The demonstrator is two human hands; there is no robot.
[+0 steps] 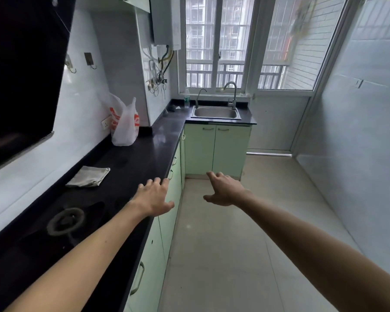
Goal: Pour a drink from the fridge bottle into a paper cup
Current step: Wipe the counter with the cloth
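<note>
Black counter (149, 152) | L hand (154, 197) + R hand (225, 190) spread, empty | bottle (187, 97) far ahead by sink (215, 113)

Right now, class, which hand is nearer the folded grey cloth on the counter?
Left. The left hand is at the counter edge, just right of the cloth; the right hand is farther right, above the floor.

Both bare arms are reaching forward, palms facing down. The left hand (154, 197) and right hand (225, 189) are spreading relaxed fingers, holding nothing, thumbs pointing toward each other.
</note>
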